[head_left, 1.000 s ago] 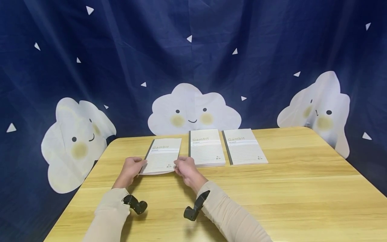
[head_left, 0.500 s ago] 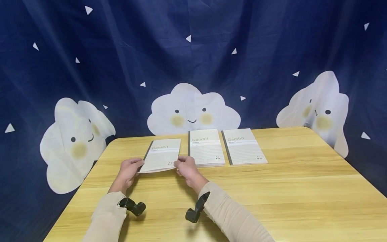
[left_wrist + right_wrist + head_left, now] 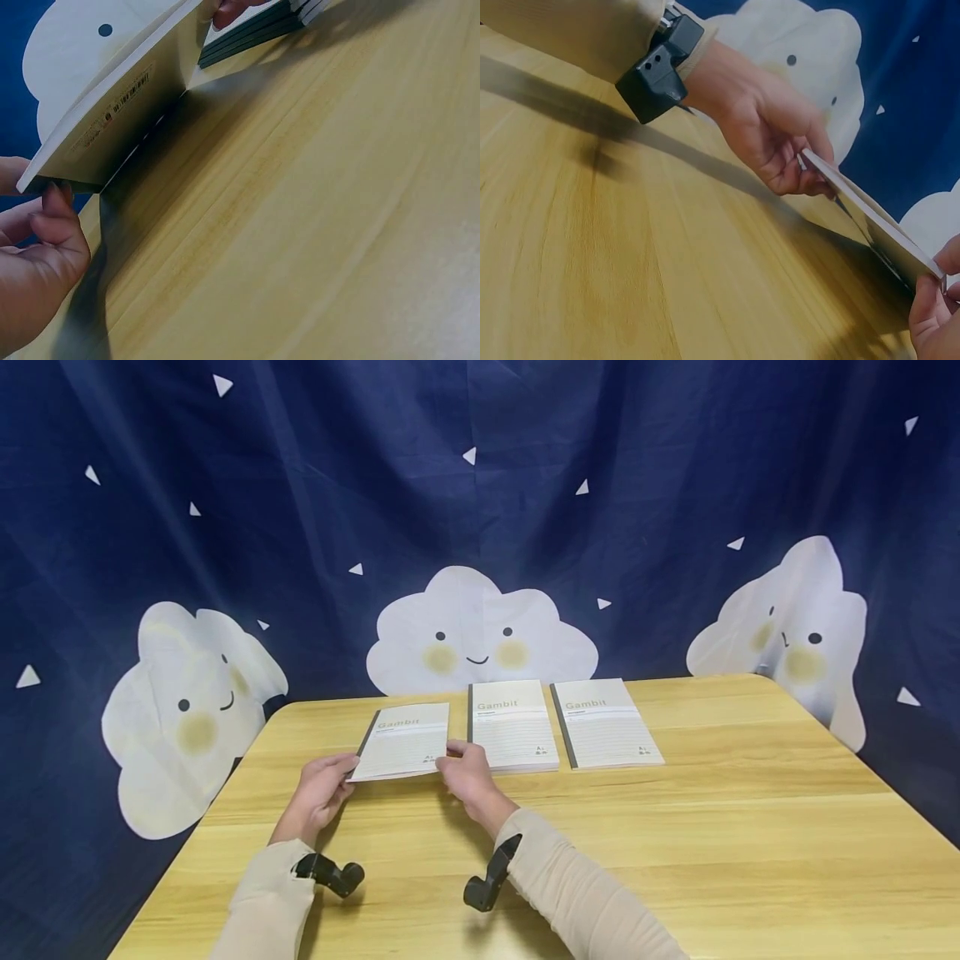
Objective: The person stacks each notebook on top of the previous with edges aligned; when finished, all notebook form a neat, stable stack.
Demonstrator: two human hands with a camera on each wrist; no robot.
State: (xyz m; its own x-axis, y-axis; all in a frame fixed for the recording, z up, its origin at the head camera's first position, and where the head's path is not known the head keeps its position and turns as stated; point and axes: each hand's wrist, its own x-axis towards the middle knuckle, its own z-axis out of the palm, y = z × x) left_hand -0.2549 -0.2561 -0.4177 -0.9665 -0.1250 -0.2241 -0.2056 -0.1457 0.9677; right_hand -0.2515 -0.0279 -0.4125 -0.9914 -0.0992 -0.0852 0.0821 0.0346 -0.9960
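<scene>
1. Left hand [image 3: 321,787]: thumb and fingers are pinched on the near left corner of the leftmost notebook [image 3: 403,742]. The left wrist view shows the thumb on top of the cover and the fingers under it, so the corner is clamped, not merely touched.

2. Right hand [image 3: 467,777]: it pinches the near right corner of the same notebook. The right wrist view shows the fingertips closed on the edge. The two hands are apart, one at each near corner, which shares the load and keeps the thin book from sagging or twisting.

3. The notebook: its near edge is raised off the counter [image 3: 675,827], and the shadow beneath it in the wrist views shows a gap. Whether the far edge is touching the counter cannot be told. It sits between the hands, tilted up toward the person.

4. Just right of the right hand lies a middle stack of notebooks [image 3: 513,727], several books deep in the left wrist view. Beyond it lies a right notebook [image 3: 606,723], flat, with its spine to the left, square with the stack.

5. Behind the counter hangs a dark blue backdrop [image 3: 480,485] printed with white clouds.
</scene>
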